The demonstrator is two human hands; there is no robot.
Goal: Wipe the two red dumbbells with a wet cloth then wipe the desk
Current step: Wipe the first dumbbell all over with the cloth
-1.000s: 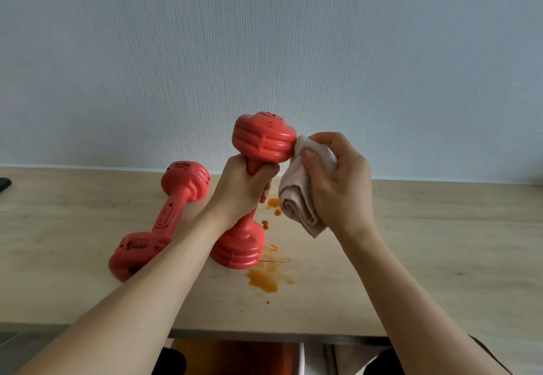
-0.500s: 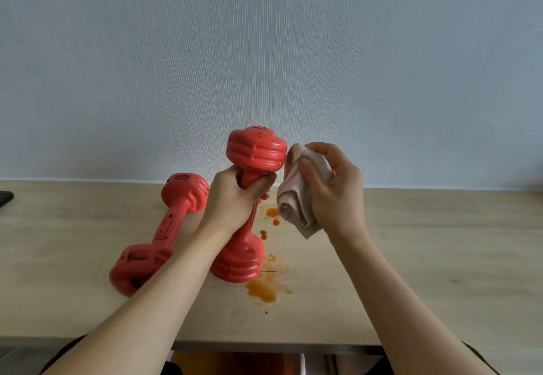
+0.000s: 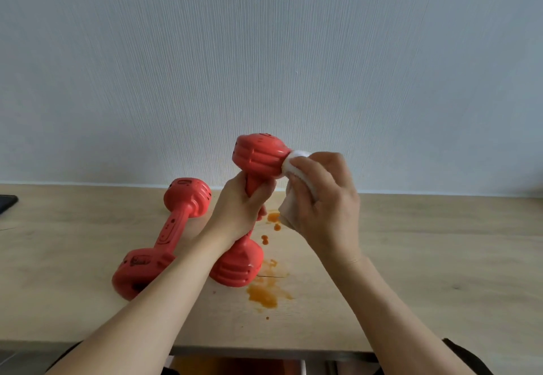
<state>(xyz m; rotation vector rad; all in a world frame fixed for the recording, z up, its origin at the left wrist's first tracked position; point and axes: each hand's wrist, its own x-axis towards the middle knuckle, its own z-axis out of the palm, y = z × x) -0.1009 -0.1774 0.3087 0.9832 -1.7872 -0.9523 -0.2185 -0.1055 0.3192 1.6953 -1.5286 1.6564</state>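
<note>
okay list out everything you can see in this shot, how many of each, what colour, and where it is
held dumbbell: one, red, tilted upright at centre, gripped by its handle, lower end near the desk
lying dumbbell: one, red, on its side on the desk, left of centre
cloth: one, white, pressed against the upper head of the held dumbbell
spill: several splashes and drops, orange-brown, on the desk beside and in front of the held dumbbell
desk: one, light wood, across the lower half
wall: one, pale grey, behind the desk
dark object: one, black, at the desk's far left edge, mostly cut off
left hand: one, fingers wrapped round the dumbbell's handle
right hand: one, holds the cloth
</note>
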